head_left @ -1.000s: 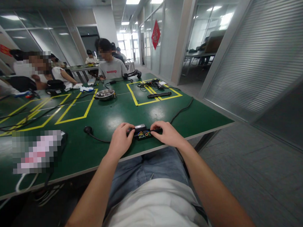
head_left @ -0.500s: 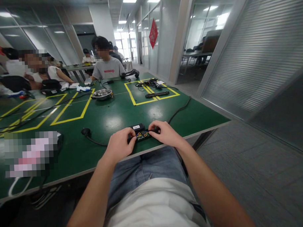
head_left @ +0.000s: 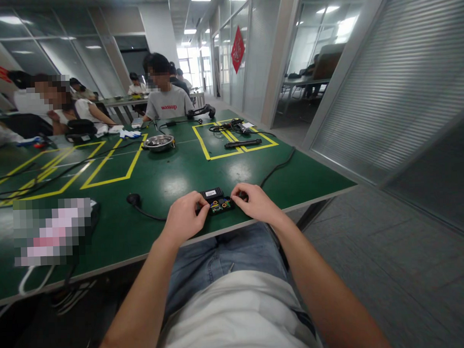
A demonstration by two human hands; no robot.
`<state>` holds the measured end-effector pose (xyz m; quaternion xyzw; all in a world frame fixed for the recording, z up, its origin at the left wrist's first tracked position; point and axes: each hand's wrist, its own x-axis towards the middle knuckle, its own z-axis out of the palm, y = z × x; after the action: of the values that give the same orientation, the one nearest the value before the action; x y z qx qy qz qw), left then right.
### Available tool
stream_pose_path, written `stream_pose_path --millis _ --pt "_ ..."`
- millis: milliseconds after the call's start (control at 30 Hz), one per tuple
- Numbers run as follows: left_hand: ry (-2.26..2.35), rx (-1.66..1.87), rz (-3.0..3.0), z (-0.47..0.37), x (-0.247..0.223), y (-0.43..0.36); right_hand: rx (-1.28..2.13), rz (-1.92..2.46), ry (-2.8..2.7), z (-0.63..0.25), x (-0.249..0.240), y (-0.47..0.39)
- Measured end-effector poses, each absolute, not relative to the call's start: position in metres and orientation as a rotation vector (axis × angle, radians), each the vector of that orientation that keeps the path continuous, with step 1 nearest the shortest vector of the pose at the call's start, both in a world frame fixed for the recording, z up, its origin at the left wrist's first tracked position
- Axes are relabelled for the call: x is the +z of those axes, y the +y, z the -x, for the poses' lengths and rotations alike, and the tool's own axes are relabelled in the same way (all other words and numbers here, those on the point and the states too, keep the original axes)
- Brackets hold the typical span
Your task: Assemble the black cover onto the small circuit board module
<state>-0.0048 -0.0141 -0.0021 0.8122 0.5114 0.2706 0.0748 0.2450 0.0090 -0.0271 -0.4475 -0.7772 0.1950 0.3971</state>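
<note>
An opened black power adapter (head_left: pixel 222 206) lies near the table's front edge, its circuit board and coloured wires showing. Just behind it is its black cover (head_left: pixel 211 193) with a white label. My left hand (head_left: pixel 185 213) is closed around the adapter's left end, where the cord with a black plug (head_left: pixel 133 200) runs in beneath the fingers. At the other end, my right hand (head_left: pixel 251 201) pinches with thumb and fingers where the black cable (head_left: pixel 278 166) meets the case. The exact spot it grips is partly hidden by the fingers.
The green table (head_left: pixel 171 168) carries yellow tape outlines. Farther back are a metal bowl (head_left: pixel 159 142), a black bar (head_left: pixel 243 143) and tangled cables (head_left: pixel 230 126). A blurred pinkish thing (head_left: pixel 53 233) lies at left. A person in a grey shirt (head_left: pixel 169 102) sits across the table.
My right fingers have drawn slightly to the right, showing more of the adapter's right end. The left hand keeps its place. The whole view has shifted a little.
</note>
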Motion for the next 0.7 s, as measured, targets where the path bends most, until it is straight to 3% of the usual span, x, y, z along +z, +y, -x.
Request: stream_pose_path --millis 167,367,533,700 --pt "1.484 0.973 -2.498 0.004 -0.006 -0.008 0.369 1.249 -2.030 -0.245 -0.025 0.010" --pt "1.676 0.772 -2.301 0.002 -0.007 0.005 0.388 1.255 -2.065 -0.245 -0.025 0.011" --pt "1.815 0.843 -2.191 0.004 -0.007 0.007 0.405 1.240 -2.066 -0.248 -0.026 0.009" --pt "1.472 1.063 -2.379 0.007 -0.007 -0.003 0.484 1.185 -2.020 -0.250 -0.029 0.011"
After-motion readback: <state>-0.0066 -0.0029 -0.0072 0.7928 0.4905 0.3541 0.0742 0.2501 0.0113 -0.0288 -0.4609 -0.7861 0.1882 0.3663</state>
